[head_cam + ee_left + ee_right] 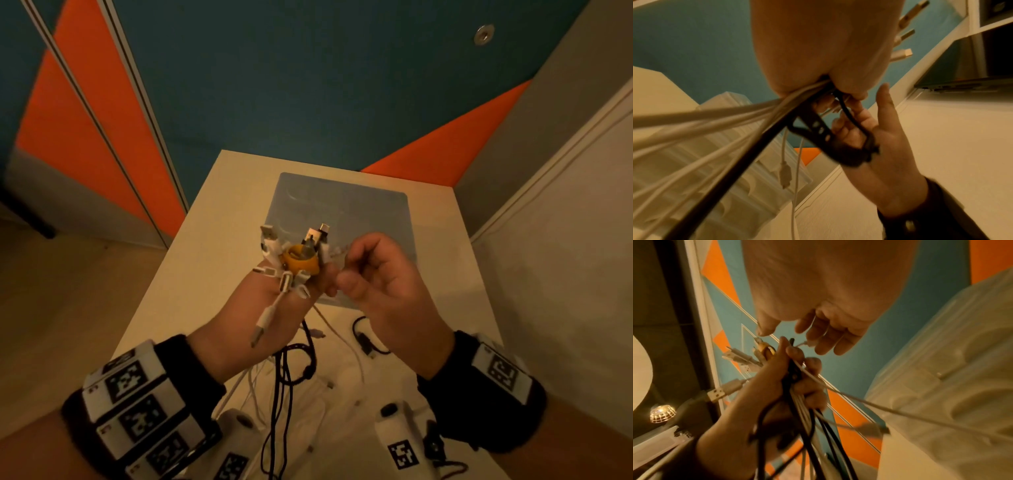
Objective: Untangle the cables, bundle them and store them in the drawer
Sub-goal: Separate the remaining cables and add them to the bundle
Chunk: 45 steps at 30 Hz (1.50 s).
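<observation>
The left hand (274,308) is squeezing a bunch of cables (797,410), with their plugs poking up through a yellow band (301,262). The right hand (383,291) is pinching one thin white cable end (807,343) right beside the band. It should probably be tucked in slowly, keeping the bunch tight so nothing slips out. Below the band, loose ends are hanging down onto the white table (212,219). A see-through tray (376,205) is lying behind the band. Blue and orange walls are standing behind the table.
</observation>
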Tool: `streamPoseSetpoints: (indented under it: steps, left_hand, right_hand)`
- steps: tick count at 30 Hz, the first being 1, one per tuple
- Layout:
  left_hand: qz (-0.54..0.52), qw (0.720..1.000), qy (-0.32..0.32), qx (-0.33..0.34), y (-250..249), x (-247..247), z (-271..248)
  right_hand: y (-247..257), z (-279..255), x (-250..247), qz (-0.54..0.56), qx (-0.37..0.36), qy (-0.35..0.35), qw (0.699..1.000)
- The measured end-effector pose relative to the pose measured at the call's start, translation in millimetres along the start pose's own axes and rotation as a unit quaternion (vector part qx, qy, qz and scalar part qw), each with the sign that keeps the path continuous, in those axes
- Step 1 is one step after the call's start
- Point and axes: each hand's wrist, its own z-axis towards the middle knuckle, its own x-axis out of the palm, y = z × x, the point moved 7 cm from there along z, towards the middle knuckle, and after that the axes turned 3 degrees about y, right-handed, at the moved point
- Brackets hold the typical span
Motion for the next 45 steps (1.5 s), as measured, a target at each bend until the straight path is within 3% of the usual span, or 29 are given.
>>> streamPoseSetpoints:
  steps: [2, 5, 8, 13, 20, 26, 33, 39, 45]
  left_hand:
    - [-0.041, 0.999, 0.017, -0.02, 1.7, 3.0, -2.5]
    - [-0.057, 0.998, -0.037, -0.02, 4.4, -3.9, -2.2]
    - [-0.086, 0.996, -0.015, -0.033, 4.3, -4.2, -1.9]
    - [-0.264, 0.96, -0.03, -0.089, 9.1, -16.0, 0.9]
    - [-0.31, 0.945, -0.008, -0.101, 5.2, -15.6, -0.6]
    - [-0.3, 0.949, -0.004, -0.1, -1.2, -29.5, -0.5]
    - [-0.279, 0.954, -0.015, -0.107, -4.7, -38.3, -0.8]
    - [-0.27, 0.959, 0.0, -0.091, -10.0, -37.4, -0.1]
    - [-0.256, 0.961, -0.002, -0.106, -7.6, -38.8, 0.8]
  right_hand:
    - [-20.9, -8.0, 3.1, -0.031, 0.032, 0.016, 0.999]
    - [-50.6, -15.7, 22.4, -0.105, 0.089, 0.116, 0.984]
    - [-65.6, -22.7, 38.6, -0.142, 0.136, 0.197, 0.96]
    - [-77.8, -32.2, 28.7, -0.214, 0.147, 0.179, 0.949]
    - [-92.9, -44.4, 31.8, -0.277, 0.153, 0.251, 0.915]
    - [-114.3, -61.8, -4.7, -0.293, 0.217, 0.243, 0.899]
    - [-131.1, -68.3, -61.0, -0.356, 0.241, 0.173, 0.886]
    - [-157.7, -93.0, -66.6, -0.316, 0.336, 0.201, 0.864]
    - [-150.1, -86.8, -76.3, -0.323, 0.314, 0.16, 0.879]
